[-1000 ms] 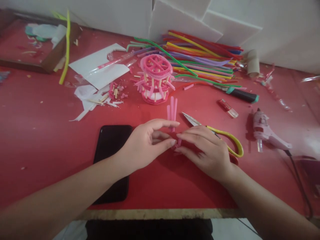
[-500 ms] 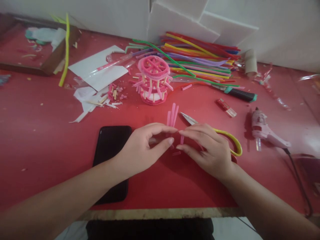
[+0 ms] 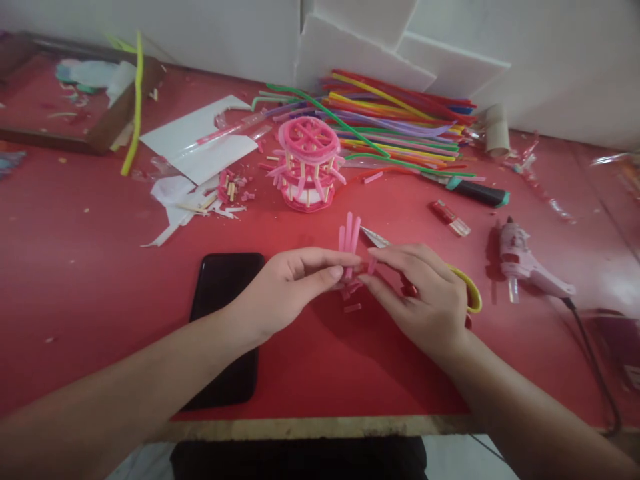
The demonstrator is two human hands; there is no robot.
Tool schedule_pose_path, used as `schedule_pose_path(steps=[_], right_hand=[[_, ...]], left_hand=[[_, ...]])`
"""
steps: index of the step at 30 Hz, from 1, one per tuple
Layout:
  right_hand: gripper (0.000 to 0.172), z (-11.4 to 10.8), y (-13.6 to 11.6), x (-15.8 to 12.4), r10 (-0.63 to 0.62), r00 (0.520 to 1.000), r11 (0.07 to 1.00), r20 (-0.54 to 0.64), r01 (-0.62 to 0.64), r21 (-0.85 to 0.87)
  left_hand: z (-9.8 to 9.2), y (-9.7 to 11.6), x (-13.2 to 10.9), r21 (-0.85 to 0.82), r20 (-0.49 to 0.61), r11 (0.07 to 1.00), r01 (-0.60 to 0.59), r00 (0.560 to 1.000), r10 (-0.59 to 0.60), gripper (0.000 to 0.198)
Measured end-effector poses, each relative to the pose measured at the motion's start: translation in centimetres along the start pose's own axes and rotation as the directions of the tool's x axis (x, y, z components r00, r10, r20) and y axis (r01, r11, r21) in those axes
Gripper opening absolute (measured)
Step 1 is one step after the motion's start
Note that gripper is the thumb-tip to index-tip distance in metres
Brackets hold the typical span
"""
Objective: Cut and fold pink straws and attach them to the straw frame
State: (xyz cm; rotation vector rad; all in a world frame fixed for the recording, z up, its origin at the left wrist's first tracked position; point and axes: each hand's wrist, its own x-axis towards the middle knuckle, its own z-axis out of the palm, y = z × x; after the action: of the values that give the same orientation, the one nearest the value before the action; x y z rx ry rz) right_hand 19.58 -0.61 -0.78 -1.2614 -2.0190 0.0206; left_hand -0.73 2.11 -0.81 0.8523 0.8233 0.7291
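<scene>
A pale wall (image 3: 225,40) backs our red tabletop (image 3: 310,373). Near the centre, pink strips (image 3: 355,235) rise beside our left hand (image 3: 290,287), fanning slightly, long axes pointing far or upward; whether its fingers grip them, we cannot tell. To their right, our right hand (image 3: 425,287) pinches a short pink piece (image 3: 373,263), tilted slightly right at its far end.

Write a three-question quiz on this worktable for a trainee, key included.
1. Multiple choice: which item is partly hidden by the left forearm?
A) smartphone
B) utility knife
C) cardboard tube
2. True or false: in the picture, the hot glue gun lies to the right of the scissors.
3. Fill in the colour: the right hand pinches a short ____ strip.

Key: 1 A; 2 true; 3 pink.
</scene>
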Motion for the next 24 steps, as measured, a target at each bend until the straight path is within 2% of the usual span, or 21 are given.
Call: schedule_pose_path(steps=[3,6,9,12,15,19,21,24], right_hand=[[0.016,0.2,0.9,-0.2,0.058,0.991,0.998,0.117,-0.054,-0.039],[0.016,0.2,1.5,-0.4,0.116,0.972,0.991,0.203,-0.101,-0.082],[0.019,0.1,1.8,-0.4,0.129,0.962,0.990,0.242,-0.111,-0.085],[0.019,-0.2,1.8,-0.2,0.064,0.955,0.998,0.290,-0.065,-0.004],[0.018,-0.5,1.6,0.0,-0.058,0.938,0.995,0.343,0.026,0.099],[0.022,-0.6,0.9,-0.1,-0.099,0.893,0.977,0.438,0.002,0.215],[0.021,-0.7,0.7,-0.1,-0.081,0.895,0.971,0.439,-0.028,0.237],[0.018,-0.6,0.5,-0.1,-0.048,0.936,0.972,0.348,-0.036,0.232]], left_hand=[[-0.1,-0.1,0.0,-0.015,-0.062,1.000,-0.007,0.998,0.006,0.014],[-0.2,0.0,-0.1,0.005,-0.078,1.000,-0.010,0.997,0.010,0.015],[-0.1,0.3,-0.3,0.151,-0.079,0.988,-0.026,0.996,0.039,0.017],[0.1,0.5,-0.5,0.297,-0.031,0.954,-0.050,0.998,0.062,0.027],[0.1,0.4,-0.5,0.307,0.022,0.949,-0.072,0.997,0.068,0.037],[-0.1,0.5,-0.5,0.328,-0.021,0.944,-0.042,0.998,0.052,0.041],[-0.1,0.7,-0.5,0.344,-0.043,0.939,-0.025,0.998,0.042,0.040],[0.1,0.9,-0.5,0.364,-0.071,0.931,-0.022,0.996,0.052,0.036]])
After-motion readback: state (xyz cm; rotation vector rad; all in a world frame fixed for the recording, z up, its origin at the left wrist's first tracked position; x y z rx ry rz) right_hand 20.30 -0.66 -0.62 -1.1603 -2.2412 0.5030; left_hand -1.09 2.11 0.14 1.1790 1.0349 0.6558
